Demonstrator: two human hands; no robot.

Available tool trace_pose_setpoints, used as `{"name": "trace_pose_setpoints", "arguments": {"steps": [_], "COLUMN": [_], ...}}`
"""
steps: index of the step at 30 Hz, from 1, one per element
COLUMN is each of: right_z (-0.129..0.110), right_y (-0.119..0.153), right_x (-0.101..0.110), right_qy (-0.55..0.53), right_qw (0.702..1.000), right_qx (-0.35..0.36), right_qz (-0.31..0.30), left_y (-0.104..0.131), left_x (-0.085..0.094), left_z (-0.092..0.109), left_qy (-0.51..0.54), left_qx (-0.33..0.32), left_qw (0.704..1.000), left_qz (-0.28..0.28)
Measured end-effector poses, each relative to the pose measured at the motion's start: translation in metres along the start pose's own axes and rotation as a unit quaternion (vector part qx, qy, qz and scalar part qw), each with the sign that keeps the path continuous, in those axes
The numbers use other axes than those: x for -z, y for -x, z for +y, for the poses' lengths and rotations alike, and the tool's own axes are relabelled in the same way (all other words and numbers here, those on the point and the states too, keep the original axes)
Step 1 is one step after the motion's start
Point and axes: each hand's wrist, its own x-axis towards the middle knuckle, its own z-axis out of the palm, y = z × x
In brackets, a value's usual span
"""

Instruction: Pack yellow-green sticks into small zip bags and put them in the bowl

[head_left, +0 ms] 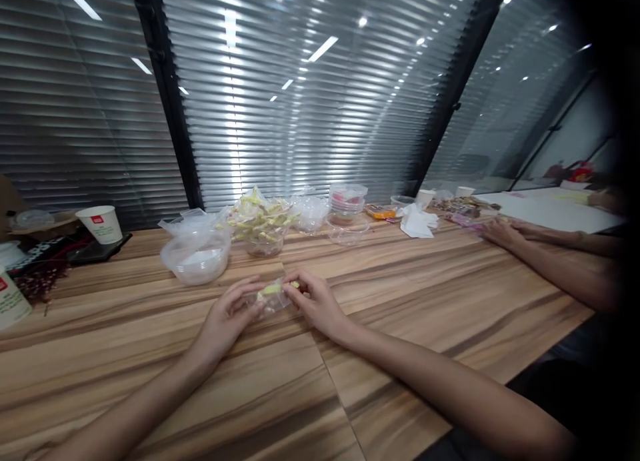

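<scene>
Both my hands meet over the wooden table around a small clear plastic bag with something yellow-green in it. My left hand grips the bag's left side between thumb and fingers. At its right end, my right hand is closed in a pinch, with a bit of yellow-green at the fingertips; whether that bit is inside the bag I cannot tell. Just beyond my hands stands a clear bowl heaped with similar yellow-and-clear packets. To its left are clear plastic bowls, nested together.
Clear round containers are stacked behind, beside crumpled clear plastic. White tissue and an orange packet lie farther right. Paper cups and a dark flat object occupy the left. Another person's hands work at the right.
</scene>
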Motion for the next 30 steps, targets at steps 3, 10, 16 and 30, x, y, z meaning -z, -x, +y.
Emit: {"name": "trace_pose_setpoints", "arguments": {"steps": [3, 10, 16, 30], "right_z": [-0.002, -0.008, -0.006, -0.010], "right_y": [0.002, 0.003, 0.002, 0.012], "right_x": [0.000, 0.005, 0.004, -0.008], "right_qy": [0.016, 0.111, 0.138, 0.061], "right_qw": [1.000, 0.991, 0.987, 0.996], "right_qx": [0.003, 0.033, 0.035, 0.006], "right_qz": [-0.015, -0.071, -0.073, -0.058], "left_y": [-0.002, 0.000, 0.002, 0.003], "left_x": [0.005, 0.007, 0.003, 0.001], "left_z": [-0.008, -0.004, 0.002, 0.008], "left_qy": [-0.080, -0.069, -0.060, -0.005], "left_qx": [-0.063, -0.067, -0.065, -0.048], "left_qw": [0.994, 0.994, 0.995, 0.998], "left_qz": [0.026, 0.049, 0.042, -0.027]}}
